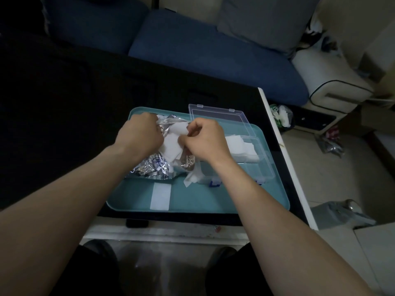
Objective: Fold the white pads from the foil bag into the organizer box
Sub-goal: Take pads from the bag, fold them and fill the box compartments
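White square pads (pixel 171 144) lie heaped on the crumpled silver foil bag (pixel 152 167) at the middle of the teal plastic tray (pixel 136 197). Both forearms reach in from the near edge, wrists bent down. Left hand (pixel 142 131) is fisted on the bag's far end; right hand (pixel 206 142) pinches a pad's edge. More pads fill the clear plastic organizer box (pixel 252 159) on the right.

I see a crinkled, shiny metallic foil bag (pixel 154 167) with soft, matt, fibrous-looking white pads (pixel 171 146) on it. The organizer box (pixel 256 165) is clear, glossy plastic, its lid (pixel 218 114) likewise. The teal tray (pixel 203 197) looks like smooth, matt plastic. Behind, I make out blue sofa cushions (pixel 209 52) in woven cloth.
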### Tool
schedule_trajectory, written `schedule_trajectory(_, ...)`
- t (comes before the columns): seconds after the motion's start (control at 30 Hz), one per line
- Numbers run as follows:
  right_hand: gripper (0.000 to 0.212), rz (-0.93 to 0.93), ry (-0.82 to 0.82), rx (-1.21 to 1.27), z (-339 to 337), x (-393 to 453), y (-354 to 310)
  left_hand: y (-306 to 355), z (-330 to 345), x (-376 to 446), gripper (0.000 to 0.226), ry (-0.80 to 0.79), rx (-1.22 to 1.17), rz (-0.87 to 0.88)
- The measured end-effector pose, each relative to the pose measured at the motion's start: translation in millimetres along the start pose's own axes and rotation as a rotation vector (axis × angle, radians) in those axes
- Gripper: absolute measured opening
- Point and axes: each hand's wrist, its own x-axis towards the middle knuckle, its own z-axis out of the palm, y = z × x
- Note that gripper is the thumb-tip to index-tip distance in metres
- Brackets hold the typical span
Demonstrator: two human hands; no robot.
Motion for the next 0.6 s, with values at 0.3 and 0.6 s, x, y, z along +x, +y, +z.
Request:
schedule_trajectory(0.3,0.023,0.085,0.063,0.148,-14.5,7.6,12.2,12.7,0.2,-5.3,0.007,0.062,0.125,0.033)
schedule_trajectory(0.6,0.024,0.257,0.009,0.357,-20.2,1.8,27.3,29.2,2.2,-8.6,0.038,0.063,-0.058,0.186)
